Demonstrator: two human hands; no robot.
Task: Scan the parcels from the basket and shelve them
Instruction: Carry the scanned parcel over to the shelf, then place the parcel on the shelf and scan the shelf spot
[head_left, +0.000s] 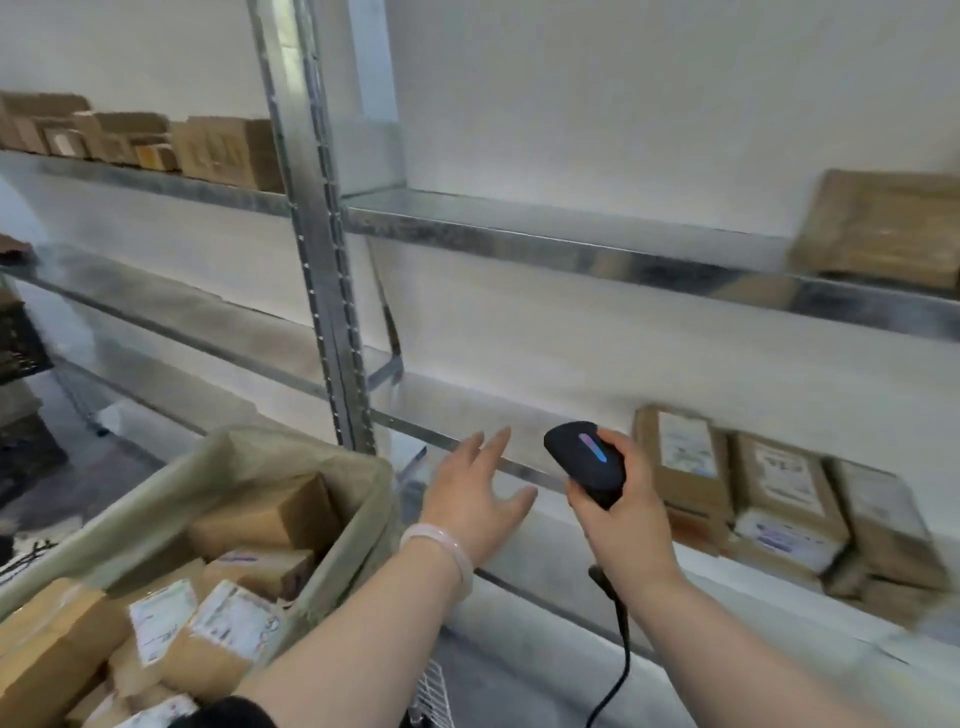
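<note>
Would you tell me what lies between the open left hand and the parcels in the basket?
In the head view, only the basket's cloth-lined rim separates the empty left hand from the parcels; nothing else intervenes.

I see 2 bare forearms; my left hand has a pale pink bangle at the wrist and a black sleeve edge near the elbow.

White labels on the parcels are too blurred to read.
</note>
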